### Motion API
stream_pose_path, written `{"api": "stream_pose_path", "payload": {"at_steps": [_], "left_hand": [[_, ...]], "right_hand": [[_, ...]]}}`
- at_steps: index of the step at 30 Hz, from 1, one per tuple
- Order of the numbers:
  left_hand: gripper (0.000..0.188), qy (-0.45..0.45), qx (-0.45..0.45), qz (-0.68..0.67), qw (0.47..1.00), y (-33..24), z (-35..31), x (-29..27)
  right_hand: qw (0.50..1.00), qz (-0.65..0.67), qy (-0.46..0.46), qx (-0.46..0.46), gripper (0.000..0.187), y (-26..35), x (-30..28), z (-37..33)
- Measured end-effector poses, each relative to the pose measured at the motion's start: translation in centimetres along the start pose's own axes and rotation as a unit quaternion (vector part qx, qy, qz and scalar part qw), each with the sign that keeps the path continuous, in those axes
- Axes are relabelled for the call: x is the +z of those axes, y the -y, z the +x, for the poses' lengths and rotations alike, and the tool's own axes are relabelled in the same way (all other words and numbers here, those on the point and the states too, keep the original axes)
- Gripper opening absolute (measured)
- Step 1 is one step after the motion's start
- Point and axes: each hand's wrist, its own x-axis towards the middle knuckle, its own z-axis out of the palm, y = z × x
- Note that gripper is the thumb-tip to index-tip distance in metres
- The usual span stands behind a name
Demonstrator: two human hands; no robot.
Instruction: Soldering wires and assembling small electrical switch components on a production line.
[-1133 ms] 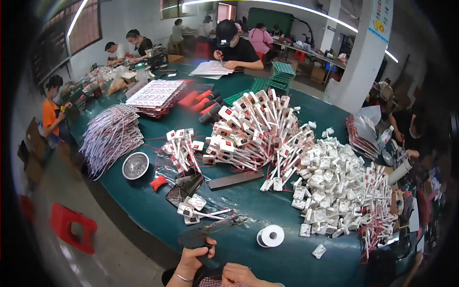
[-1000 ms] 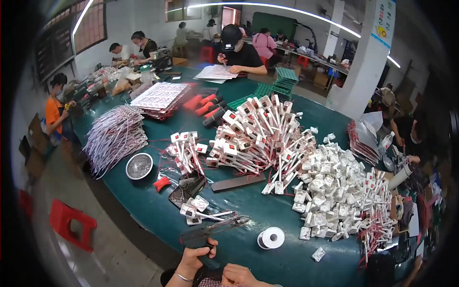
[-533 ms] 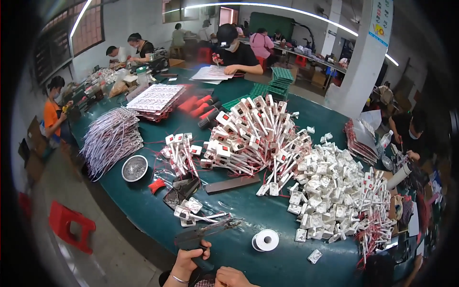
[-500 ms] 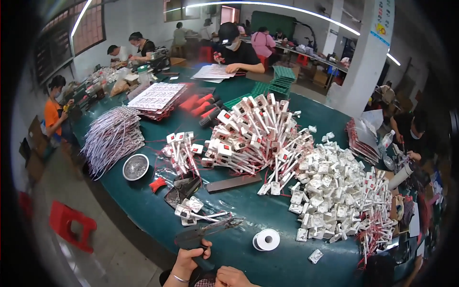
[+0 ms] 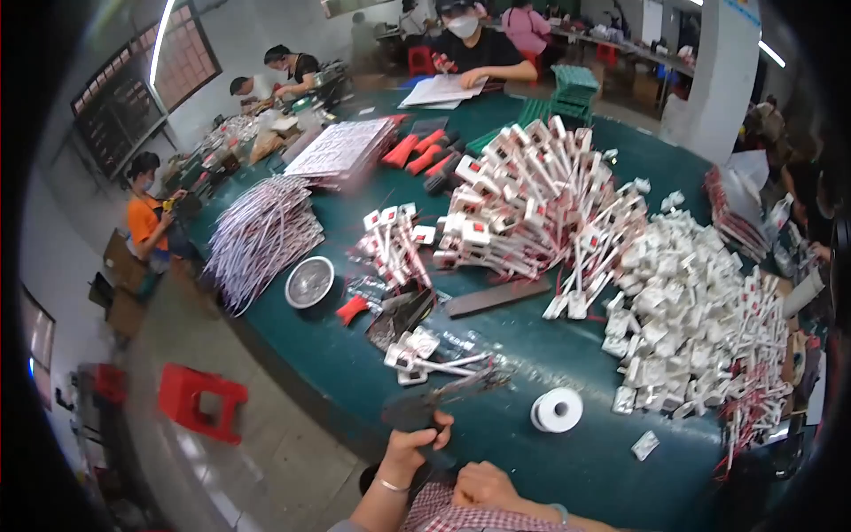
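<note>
Gripping the dark handle end of a pair of pliers [image 5: 448, 397], the left hand [image 5: 409, 448] sits at the near edge of the green table [image 5: 514, 426], fingers curled shut around the tool, a thin bracelet at the wrist. The pliers lie low over the tabletop, their jaws pointing away from the hand and to its right. The right hand [image 5: 483, 483] rests just beside the left, lower and closer to the body, loosely closed above a checked sleeve; whether it holds anything cannot be told, as motion blur and the frame edge hide the fingers. Just beyond the left hand lie a few white connectors with wires [image 5: 425, 355]. To the right of the pliers' tip stands a white roll of tape [image 5: 557, 410]. Farther out from both hands rise a large heap of white-and-red parts [image 5: 532, 204] and, to the right, a pile of small white blocks [image 5: 691, 319]. A round metal dish [image 5: 309, 282] lies well off to the left.
</note>
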Motion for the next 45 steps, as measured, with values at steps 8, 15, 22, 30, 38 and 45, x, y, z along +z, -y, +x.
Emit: {"api": "stream_pose_path", "payload": {"at_steps": [8,15,22,30,38,45], "left_hand": [[0.032,-0.016,-0.004,-0.021,1.0,0.2,-0.1,-0.9],[0.032,-0.007,0.002,-0.023,1.0,0.1,-0.1,-1.2],[0.031,-0.003,0.003,-0.009,1.0,0.2,0.3,-0.9],[0.03,-0.001,0.019,0.005,1.0,0.2,0.1,-0.7],[0.03,0.002,0.01,-0.007,1.0,0.0,0.2,-1.3],[0.032,0.009,-0.001,-0.007,1.0,-0.1,0.6,-1.1]], "right_hand": [[0.996,0.058,-0.048,0.044,0.017,0.2,0.9,-0.1],[0.998,0.019,0.031,0.053,0.015,0.4,0.3,-0.2],[0.999,0.0,0.02,0.033,0.014,-0.1,0.8,-0.4],[0.995,0.048,0.048,0.068,0.017,0.3,0.9,-0.7],[0.995,0.067,0.054,0.043,0.019,0.0,1.1,-0.9],[0.993,0.092,0.056,0.049,0.017,0.5,0.5,-0.8]]}}
